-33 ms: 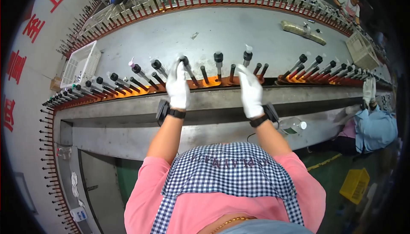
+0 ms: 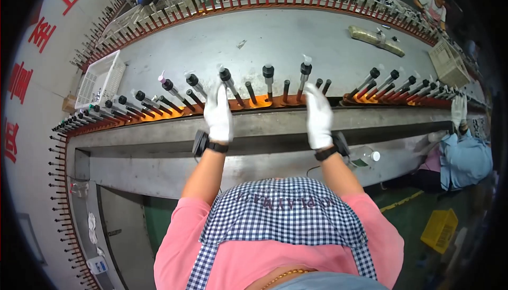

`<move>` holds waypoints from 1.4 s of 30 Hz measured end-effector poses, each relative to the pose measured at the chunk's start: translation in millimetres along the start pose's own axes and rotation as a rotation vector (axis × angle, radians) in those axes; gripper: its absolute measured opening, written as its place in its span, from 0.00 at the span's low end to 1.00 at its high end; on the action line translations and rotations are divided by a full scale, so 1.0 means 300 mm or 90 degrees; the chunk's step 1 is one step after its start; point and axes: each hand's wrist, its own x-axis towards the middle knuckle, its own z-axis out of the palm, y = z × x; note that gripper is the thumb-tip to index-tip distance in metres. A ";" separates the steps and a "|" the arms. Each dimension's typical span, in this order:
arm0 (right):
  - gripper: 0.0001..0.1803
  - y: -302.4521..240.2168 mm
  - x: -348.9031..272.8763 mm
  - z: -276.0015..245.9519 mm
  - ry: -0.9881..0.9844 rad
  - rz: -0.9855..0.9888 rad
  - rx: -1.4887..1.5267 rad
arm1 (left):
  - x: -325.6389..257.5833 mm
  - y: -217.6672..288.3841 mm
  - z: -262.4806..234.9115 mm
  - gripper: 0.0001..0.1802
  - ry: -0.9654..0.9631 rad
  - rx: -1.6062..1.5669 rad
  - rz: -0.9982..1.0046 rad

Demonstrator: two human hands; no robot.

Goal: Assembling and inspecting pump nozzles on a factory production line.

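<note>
Both my hands wear white gloves and are raised at a line of upright rods. My left hand [image 2: 218, 116], its fingers stretched upward, is just below and left of a black-collared pump head [image 2: 225, 74] on a rod. To the right, my right hand [image 2: 319, 120] also has its fingers extended, slightly blurred, beside a pump head with a clear nozzle [image 2: 306, 68]. Neither hand appears to hold anything. Between them stand another black pump head [image 2: 268, 71] and bare dark rods [image 2: 250, 92]. A pump head with a pinkish tip [image 2: 166, 83] is farther left.
Rods on a reddish-orange track [image 2: 259, 101] curve around the grey metal table [image 2: 211, 41]. White crates [image 2: 100, 81] stand on the table, and a wrapped bundle [image 2: 375, 40] lies at the far right. A clear bottle [image 2: 363, 156] rests on the lower ledge. Co-workers [image 2: 464, 158] are nearby.
My left hand has dropped slightly from the pump head. My right hand has shifted right and a little down. The rods and pump heads between my hands have moved slightly left.
</note>
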 end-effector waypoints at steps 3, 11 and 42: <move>0.25 0.126 0.084 -0.242 0.213 0.013 0.333 | -0.153 -0.072 -0.025 0.18 -0.184 0.057 -0.067; 0.15 0.044 0.435 -0.391 0.029 0.016 0.031 | -0.187 0.118 0.534 0.27 -0.301 0.137 0.148; 0.12 0.133 0.437 -0.566 -0.054 -0.012 0.124 | -0.218 0.091 0.722 0.15 0.021 0.094 -0.042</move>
